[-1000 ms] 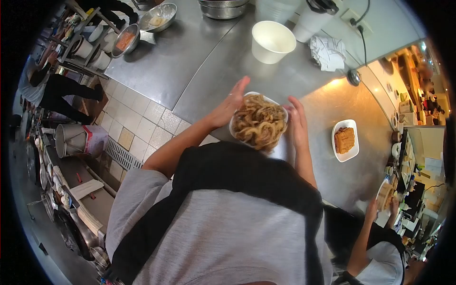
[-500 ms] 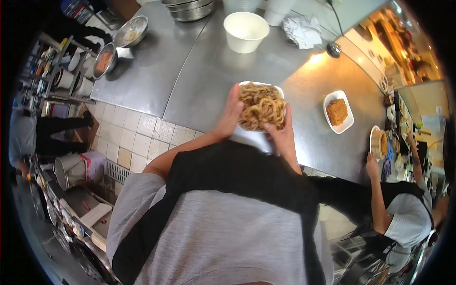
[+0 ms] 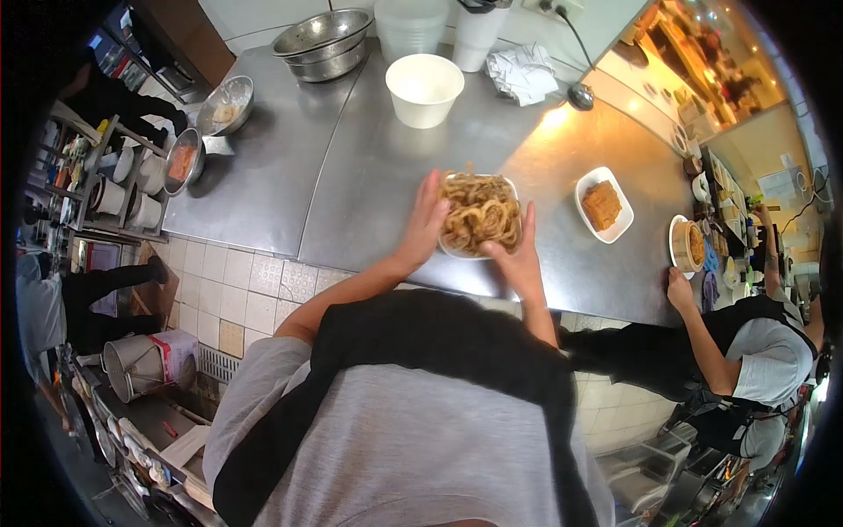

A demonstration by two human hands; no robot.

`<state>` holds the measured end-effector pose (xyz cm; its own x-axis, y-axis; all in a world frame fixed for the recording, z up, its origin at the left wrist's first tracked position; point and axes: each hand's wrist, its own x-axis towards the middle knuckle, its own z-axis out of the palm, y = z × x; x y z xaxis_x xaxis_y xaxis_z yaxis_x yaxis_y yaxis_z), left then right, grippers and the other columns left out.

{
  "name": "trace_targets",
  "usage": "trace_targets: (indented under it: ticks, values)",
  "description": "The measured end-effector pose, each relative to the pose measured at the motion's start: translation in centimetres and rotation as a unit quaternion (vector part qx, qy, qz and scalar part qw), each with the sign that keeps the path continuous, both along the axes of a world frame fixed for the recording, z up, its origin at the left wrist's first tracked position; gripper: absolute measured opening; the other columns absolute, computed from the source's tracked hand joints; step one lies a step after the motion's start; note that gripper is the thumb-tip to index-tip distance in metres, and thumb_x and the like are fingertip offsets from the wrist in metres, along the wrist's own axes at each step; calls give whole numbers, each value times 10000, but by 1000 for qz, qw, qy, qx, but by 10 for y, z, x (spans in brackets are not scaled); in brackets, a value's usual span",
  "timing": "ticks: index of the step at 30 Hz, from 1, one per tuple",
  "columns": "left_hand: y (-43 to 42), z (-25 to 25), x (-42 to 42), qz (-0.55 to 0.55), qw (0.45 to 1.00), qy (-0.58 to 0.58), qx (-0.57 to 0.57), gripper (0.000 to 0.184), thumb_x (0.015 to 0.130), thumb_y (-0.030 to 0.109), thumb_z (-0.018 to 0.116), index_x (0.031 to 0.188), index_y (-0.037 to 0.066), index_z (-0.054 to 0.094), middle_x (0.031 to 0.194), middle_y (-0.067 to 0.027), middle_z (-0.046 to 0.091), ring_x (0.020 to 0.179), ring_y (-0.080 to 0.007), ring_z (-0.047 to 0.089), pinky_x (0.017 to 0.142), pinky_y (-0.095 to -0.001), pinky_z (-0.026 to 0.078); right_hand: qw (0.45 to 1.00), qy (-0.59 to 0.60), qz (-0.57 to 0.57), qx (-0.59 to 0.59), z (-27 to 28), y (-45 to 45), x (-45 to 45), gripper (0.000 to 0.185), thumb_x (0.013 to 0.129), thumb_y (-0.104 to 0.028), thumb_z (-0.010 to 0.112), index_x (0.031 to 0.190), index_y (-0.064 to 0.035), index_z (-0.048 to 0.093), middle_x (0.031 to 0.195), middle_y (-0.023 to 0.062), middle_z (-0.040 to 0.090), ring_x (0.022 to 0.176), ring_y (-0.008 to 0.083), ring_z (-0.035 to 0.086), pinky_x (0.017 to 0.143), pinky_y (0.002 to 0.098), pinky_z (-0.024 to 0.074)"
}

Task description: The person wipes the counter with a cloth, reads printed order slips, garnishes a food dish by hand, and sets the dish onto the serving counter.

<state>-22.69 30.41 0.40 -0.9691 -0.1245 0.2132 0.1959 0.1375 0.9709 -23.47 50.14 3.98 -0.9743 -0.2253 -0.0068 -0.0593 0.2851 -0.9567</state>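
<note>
A white rectangular bowl (image 3: 458,253), heaped with golden-brown fried curly strips (image 3: 481,213), is between my two hands over the steel table's front edge. My left hand (image 3: 425,223) presses along its left side with the fingers fairly straight. On the right side, my right hand (image 3: 518,263) grips the bowl, thumb at the near corner against the food and a finger pointing up past the rim. Whether the bowl rests on the table or is slightly raised, I cannot tell. To its right stands another white bowl (image 3: 621,227) with a piece of fried food (image 3: 601,205).
Beyond my hands stand an empty cream tub (image 3: 425,104), a crumpled white cloth (image 3: 522,74) and stacked metal bowls (image 3: 327,66). Two metal bowls with food are at the table's left edge. At right, a co-worker's hand (image 3: 680,288) holds a round container (image 3: 676,250).
The view has shifted, so the table things appear further left. The fried-food bowl stays between my hands, and the bright patch below it is gone.
</note>
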Motion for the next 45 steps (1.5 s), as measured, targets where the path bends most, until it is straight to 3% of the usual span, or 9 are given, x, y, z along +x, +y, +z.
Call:
trace_targets:
  ticks: [4,13,22,26,33,37,41,43,45]
  values:
    - [-5,-6,-23,4,1000,24,3,560,990,321,304,1409,-42,233,1451,-220,269,1376,-341,183,1130,-377,119,996,-27,-14,-83,-11,7,7,969,807,-241,681,1467,-41,0,1452,280,218,1326,334,308,1080,383,279]
    - [-5,-7,-29,-12,925,123,-360,552,953,299,367,1399,-16,286,1400,-217,367,1362,-374,207,1079,-487,179,993,15,-66,-102,-23,0,15,782,927,-437,472,1483,-105,34,1481,266,143,1365,339,215,1102,398,203]
    - [-13,8,-62,-93,963,138,-211,509,924,230,400,1364,-17,332,1281,-210,499,1280,-344,345,1054,-431,254,985,-37,-88,-145,-18,2,12,743,943,-493,409,1487,-144,42,1486,244,142,1362,344,213,1104,410,193]
    - [-2,4,-48,-51,981,116,-148,547,975,366,302,1370,-10,349,1239,-187,551,1260,-389,372,1058,-438,271,971,-50,-95,-215,-28,2,2,766,937,-506,413,1486,-140,25,1490,240,124,1368,341,185,1109,423,172]
    - [4,7,-50,-65,930,139,-335,527,955,317,338,1382,10,342,1288,-187,513,1315,-392,283,1079,-473,221,947,-82,-118,-287,-19,13,-14,748,939,-507,409,1488,-173,25,1508,201,88,1370,332,184,1105,437,184]
    - [-10,7,-69,-12,947,194,-254,559,873,222,510,1384,66,343,1388,-175,390,1302,-419,278,1042,-498,269,944,-97,-111,-295,-28,33,-22,737,930,-548,394,1485,-166,94,1527,146,88,1374,322,183,1108,431,194]
    - [-48,58,-103,129,902,206,-358,373,781,228,613,1117,67,601,1326,-161,426,1281,-369,331,1030,-465,299,949,-83,-159,-261,-26,66,-18,610,957,-479,395,1398,-60,350,1402,145,381,1235,242,402,1038,390,300]
    - [-63,70,-117,135,860,164,-463,268,754,236,632,964,70,649,1229,-143,494,1229,-322,391,989,-451,331,949,-73,-167,-258,-44,97,-17,511,953,-430,453,1248,-17,504,1100,104,593,956,182,576,880,337,421]
    - [-72,78,-128,123,831,117,-530,216,729,244,649,858,74,679,1102,-113,560,1150,-274,455,933,-443,359,934,-51,-235,-265,-58,122,-14,401,950,-383,482,1116,-25,553,973,81,613,845,183,599,802,319,465]
